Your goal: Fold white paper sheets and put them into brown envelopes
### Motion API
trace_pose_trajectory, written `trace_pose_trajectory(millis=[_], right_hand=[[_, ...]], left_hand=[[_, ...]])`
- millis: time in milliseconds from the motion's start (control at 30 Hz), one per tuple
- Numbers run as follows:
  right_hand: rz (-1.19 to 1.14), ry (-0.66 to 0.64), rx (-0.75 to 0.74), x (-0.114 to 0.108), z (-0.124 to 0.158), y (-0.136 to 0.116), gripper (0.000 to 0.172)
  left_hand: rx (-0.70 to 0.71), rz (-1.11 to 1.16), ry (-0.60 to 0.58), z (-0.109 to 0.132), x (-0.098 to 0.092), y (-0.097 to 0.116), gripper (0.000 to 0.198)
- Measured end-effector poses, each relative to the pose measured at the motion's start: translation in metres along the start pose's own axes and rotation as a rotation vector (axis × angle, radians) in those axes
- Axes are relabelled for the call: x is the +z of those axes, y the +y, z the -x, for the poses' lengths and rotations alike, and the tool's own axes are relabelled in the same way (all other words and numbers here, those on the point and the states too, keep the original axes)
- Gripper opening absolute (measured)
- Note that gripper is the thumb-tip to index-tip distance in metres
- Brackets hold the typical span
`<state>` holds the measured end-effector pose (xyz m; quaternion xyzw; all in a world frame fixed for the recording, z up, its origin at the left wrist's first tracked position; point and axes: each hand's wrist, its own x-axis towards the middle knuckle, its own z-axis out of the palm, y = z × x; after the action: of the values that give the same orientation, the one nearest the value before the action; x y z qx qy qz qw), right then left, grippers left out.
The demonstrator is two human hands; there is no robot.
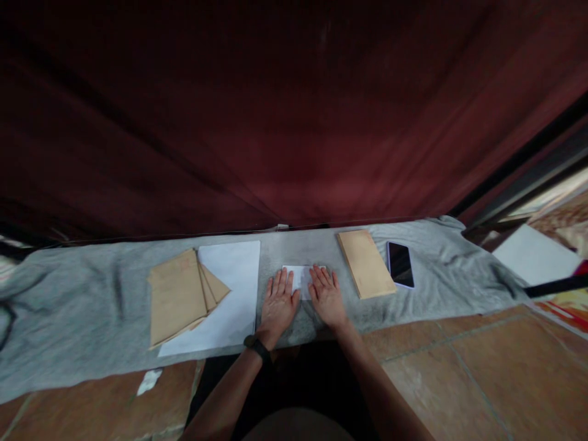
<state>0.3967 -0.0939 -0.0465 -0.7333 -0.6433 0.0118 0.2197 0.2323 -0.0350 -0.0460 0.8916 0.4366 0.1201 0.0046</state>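
Note:
A small white piece of paper, which looks folded, lies on the grey cloth in front of me. My left hand rests flat on its left end with fingers stretched out. Flat on the right end lies my right hand, its fingers also extended. Left of my hands is white paper in large sheets, partly under a fanned pile of brown envelopes. A neat stack of brown envelopes sits to the right of my right hand.
Beyond that stack lies a phone with a dark screen. The grey cloth covers a long narrow surface against a dark red panel. A crumpled white scrap is on the tiled floor. A white board-like item stands at right.

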Motion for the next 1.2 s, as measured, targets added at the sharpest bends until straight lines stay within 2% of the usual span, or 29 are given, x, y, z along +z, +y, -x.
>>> trace_pose_trajectory(millis=[100, 300, 467, 600, 967, 1200], right_hand=[[0.026, -0.035, -0.003, 0.004, -0.002, -0.005, 0.047], [0.113, 0.000, 0.059, 0.013, 0.006, 0.001, 0.054], [0.140, -0.015, 0.048, 0.013, 0.008, 0.002, 0.052], [0.187, -0.028, 0.067, 0.012, 0.007, 0.001, 0.052], [0.233, 0.045, 0.080, 0.015, 0.008, 0.001, 0.052], [0.226, 0.038, 0.085, 0.015, 0.009, 0.002, 0.053]], left_hand=[[-0.010, -0.003, -0.014, 0.001, 0.000, 0.000, 0.057], [-0.028, -0.007, -0.007, -0.001, 0.000, 0.006, 0.058], [0.120, 0.056, -0.040, -0.011, 0.003, 0.024, 0.053], [0.142, 0.076, -0.060, -0.016, 0.006, 0.032, 0.053], [0.062, 0.055, -0.067, -0.019, 0.003, 0.018, 0.062], [0.007, 0.043, -0.068, -0.014, -0.001, 0.010, 0.071]])
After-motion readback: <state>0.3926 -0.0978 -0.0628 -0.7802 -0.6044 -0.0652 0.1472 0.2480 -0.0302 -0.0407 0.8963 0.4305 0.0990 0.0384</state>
